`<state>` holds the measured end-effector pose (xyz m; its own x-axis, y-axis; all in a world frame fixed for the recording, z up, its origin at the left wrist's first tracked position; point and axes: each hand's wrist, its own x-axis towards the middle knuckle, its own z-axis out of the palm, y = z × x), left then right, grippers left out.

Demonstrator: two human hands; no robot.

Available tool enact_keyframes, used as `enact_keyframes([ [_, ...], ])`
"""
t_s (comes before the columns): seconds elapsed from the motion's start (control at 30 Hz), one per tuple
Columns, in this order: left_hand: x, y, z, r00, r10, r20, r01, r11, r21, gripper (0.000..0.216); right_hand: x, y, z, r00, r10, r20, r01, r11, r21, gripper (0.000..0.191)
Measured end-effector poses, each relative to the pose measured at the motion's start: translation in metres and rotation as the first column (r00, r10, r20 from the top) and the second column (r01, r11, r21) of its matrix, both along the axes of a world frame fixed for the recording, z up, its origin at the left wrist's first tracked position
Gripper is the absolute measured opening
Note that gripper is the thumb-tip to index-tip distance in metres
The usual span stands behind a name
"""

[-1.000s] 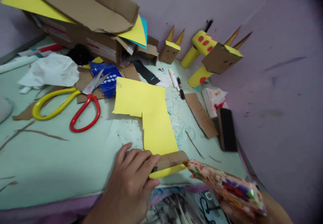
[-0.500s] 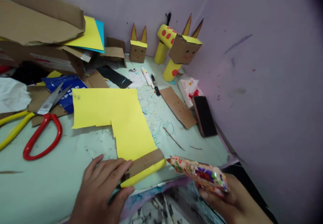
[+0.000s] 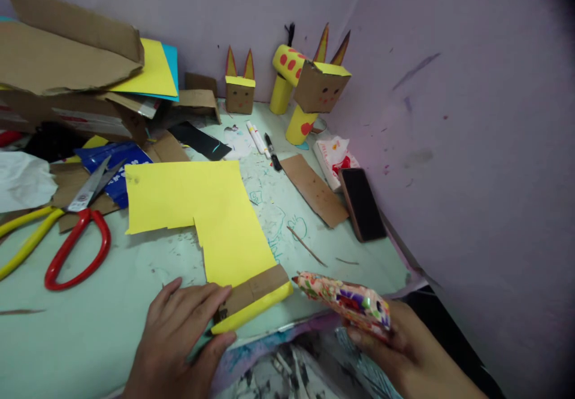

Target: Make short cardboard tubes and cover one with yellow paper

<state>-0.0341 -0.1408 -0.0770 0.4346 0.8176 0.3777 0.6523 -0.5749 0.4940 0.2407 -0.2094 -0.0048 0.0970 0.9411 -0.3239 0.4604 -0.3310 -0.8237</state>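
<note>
My left hand (image 3: pixel 179 327) grips the left end of a brown cardboard strip (image 3: pixel 256 292) at the table's front edge, fingers on top and thumb at the near side. The strip lies on the lower end of an L-shaped sheet of yellow paper (image 3: pixel 184 192), whose near edge is folded up along it as a yellow flap (image 3: pixel 254 308). In my right hand (image 3: pixel 399 345) is a flower-patterned glue gun (image 3: pixel 344 300). Its nozzle points left, just off the right end of the strip.
Scissors (image 3: pixel 76 237) lie open at left near a cardboard box (image 3: pixel 63 111). A phone (image 3: pixel 363 204), a cardboard piece (image 3: pixel 314 189), a tissue pack (image 3: pixel 335 159) and markers (image 3: pixel 258 138) lie at right. Behind stand a spotted giraffe-like figure (image 3: pixel 299 90) and an eared box head (image 3: pixel 239 96).
The view has shifted slightly, so most things appear a little further left. Both hands keep their grips, and the glue gun's nozzle stays near the strip's right end.
</note>
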Motion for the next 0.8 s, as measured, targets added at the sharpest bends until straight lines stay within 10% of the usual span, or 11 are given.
enact_keyframes([
  [0.37,0.001,0.0,0.002,1.0,0.017,-0.026,-0.017,1.0,0.011,0.031,0.02,0.075,-0.019,0.961,-0.234,-0.15,0.248,0.965,0.088,0.041],
  [0.6,0.001,-0.001,0.003,0.999,0.041,-0.024,-0.042,0.998,-0.036,0.03,0.016,0.132,-0.034,0.983,-0.171,0.071,0.159,0.975,0.153,0.039],
  [0.8,0.002,-0.001,0.007,0.999,0.026,-0.042,-0.028,0.999,-0.037,0.03,0.01,0.103,-0.013,0.822,-0.146,0.55,-0.028,0.955,0.295,0.043],
])
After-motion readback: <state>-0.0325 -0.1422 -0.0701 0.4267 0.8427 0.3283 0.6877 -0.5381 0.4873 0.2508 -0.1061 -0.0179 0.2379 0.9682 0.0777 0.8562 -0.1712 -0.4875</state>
